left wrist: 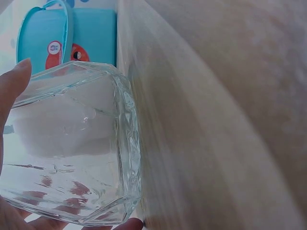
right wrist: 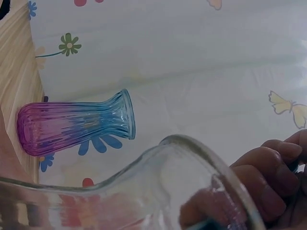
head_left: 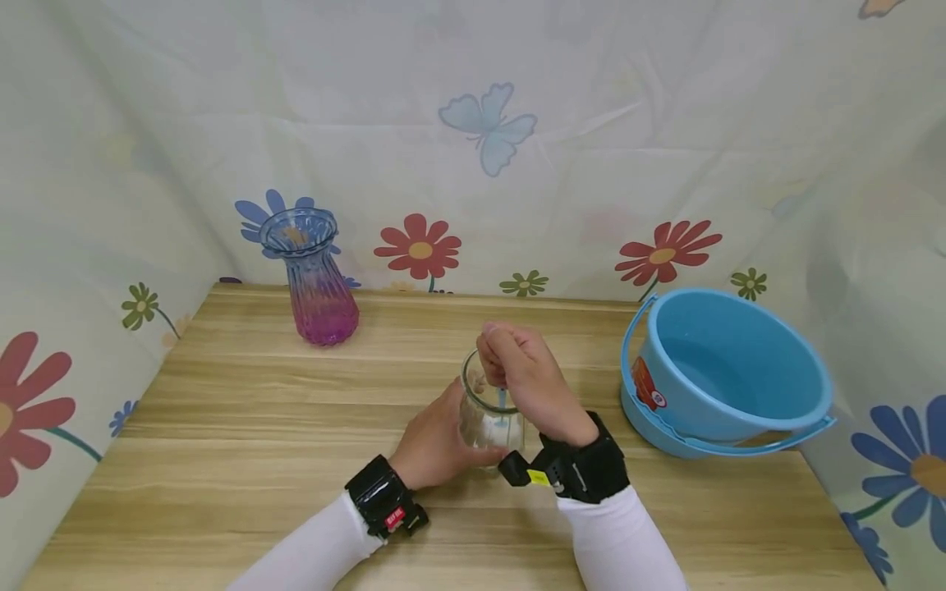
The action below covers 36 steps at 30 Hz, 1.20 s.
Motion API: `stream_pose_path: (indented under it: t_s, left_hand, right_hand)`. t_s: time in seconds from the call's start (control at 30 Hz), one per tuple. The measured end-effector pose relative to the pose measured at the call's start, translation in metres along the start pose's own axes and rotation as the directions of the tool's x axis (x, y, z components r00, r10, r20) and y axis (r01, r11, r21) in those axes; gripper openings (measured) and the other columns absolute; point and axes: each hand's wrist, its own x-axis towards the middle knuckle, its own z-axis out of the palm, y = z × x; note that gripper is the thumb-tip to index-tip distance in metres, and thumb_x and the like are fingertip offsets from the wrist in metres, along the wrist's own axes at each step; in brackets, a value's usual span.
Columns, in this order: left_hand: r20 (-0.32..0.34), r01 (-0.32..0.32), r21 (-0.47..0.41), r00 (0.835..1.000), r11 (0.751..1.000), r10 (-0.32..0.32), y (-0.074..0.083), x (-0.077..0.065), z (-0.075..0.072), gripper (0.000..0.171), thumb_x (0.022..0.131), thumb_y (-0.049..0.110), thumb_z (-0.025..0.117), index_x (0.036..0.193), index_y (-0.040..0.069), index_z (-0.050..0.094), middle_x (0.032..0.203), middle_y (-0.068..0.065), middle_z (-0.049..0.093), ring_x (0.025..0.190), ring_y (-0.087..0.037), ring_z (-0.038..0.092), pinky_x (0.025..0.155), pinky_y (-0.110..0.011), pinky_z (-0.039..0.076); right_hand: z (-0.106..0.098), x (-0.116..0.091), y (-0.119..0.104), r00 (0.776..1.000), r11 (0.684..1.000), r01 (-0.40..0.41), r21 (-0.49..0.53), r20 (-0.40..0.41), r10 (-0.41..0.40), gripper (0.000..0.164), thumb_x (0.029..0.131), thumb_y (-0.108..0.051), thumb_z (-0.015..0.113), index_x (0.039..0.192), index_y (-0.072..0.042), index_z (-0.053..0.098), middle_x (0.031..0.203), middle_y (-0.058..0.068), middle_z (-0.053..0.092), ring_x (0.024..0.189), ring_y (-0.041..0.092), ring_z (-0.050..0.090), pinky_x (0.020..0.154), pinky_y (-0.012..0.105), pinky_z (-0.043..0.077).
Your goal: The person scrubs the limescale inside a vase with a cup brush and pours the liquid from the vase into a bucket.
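A clear glass jar [head_left: 473, 423] stands near the middle of the table, its base close to the wood. My left hand [head_left: 434, 443] grips it from the left side, with the thumb across its front. Over the mouth, my right hand [head_left: 530, 377] has its fingers curled around the blue handle [head_left: 502, 400] of a bottle brush. Through the glass in the left wrist view, the brush's white sponge-like head [left wrist: 62, 129] shows inside the jar. The upper end of the handle is hidden by the right hand. The jar's rim fills the lower part of the right wrist view.
A ribbed glass vase [head_left: 319, 287], blue above and pink below, stands at the back left. At the right is a light-blue bucket [head_left: 680, 410] with its handle lowered. A flower-printed cloth [head_left: 562, 205] hangs behind the wooden table [head_left: 244, 410].
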Motion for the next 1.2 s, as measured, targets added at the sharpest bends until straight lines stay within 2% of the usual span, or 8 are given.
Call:
stream_pose_path:
  t_s: [0.23,0.47,0.57,0.77,0.97,1.2]
  left_hand:
    - [0.008,-0.004,-0.007,1.0,1.0,0.005,-0.001,0.001,0.002,0.109,0.061,0.079,0.07,0.148,0.037,0.019,0.129,0.006,0.053,0.109,-0.011,0.051,0.083,-0.047,0.051]
    - [0.006,-0.001,0.005,1.0,1.0,0.001,-0.005,0.004,0.002,0.113,0.061,0.08,0.069,0.149,0.028,0.023,0.131,0.006,0.052,0.11,-0.01,0.05,0.084,-0.046,0.051]
    - [0.001,-0.001,0.007,1.0,1.0,0.001,-0.006,0.005,0.002,0.113,0.061,0.079,0.07,0.149,0.026,0.024,0.131,0.005,0.052,0.11,-0.01,0.05,0.083,-0.046,0.052]
    - [0.011,0.01,-0.011,1.0,1.0,-0.01,-0.004,0.004,0.001,0.11,0.062,0.076,0.072,0.149,0.03,0.021,0.135,0.005,0.05,0.113,-0.011,0.049,0.086,-0.047,0.051]
    - [0.016,0.006,-0.002,1.0,1.0,-0.006,-0.004,0.002,0.001,0.116,0.062,0.076,0.073,0.152,0.025,0.018,0.139,0.001,0.048,0.119,-0.014,0.046,0.089,-0.049,0.05]
    - [0.014,0.009,-0.016,1.0,1.0,-0.009,0.001,0.0,0.002,0.113,0.062,0.074,0.074,0.15,0.033,0.016,0.14,0.003,0.047,0.121,-0.014,0.045,0.092,-0.051,0.049]
  right_hand:
    - [-0.002,-0.002,0.001,1.0,1.0,-0.006,0.029,0.0,0.006,0.049,0.106,-0.028,0.035,0.066,0.0,0.035,0.059,0.004,0.026,0.05,0.023,0.026,0.048,0.027,0.024]
    - [-0.002,0.001,-0.003,0.999,0.998,0.044,0.037,0.014,-0.045,0.048,0.106,-0.028,0.033,0.065,-0.004,0.034,0.058,0.004,0.025,0.05,0.023,0.025,0.048,0.028,0.022]
    - [-0.003,0.001,-0.007,0.998,0.998,0.049,0.028,0.023,-0.05,0.046,0.106,-0.029,0.032,0.066,-0.005,0.034,0.059,0.004,0.024,0.05,0.023,0.024,0.05,0.029,0.022]
    - [-0.004,0.003,-0.016,0.996,0.996,0.086,0.02,0.029,-0.086,0.045,0.106,-0.025,0.032,0.065,-0.005,0.033,0.058,0.004,0.024,0.049,0.023,0.024,0.049,0.029,0.022]
    - [-0.005,0.003,-0.03,0.99,0.99,0.139,0.024,0.013,-0.139,0.042,0.104,-0.019,0.032,0.064,-0.005,0.032,0.058,0.003,0.024,0.049,0.023,0.024,0.048,0.028,0.02]
    - [-0.006,-0.001,-0.038,0.981,0.981,0.191,0.022,0.016,-0.191,0.042,0.104,-0.017,0.033,0.063,-0.006,0.032,0.058,0.002,0.026,0.048,0.024,0.026,0.047,0.03,0.022]
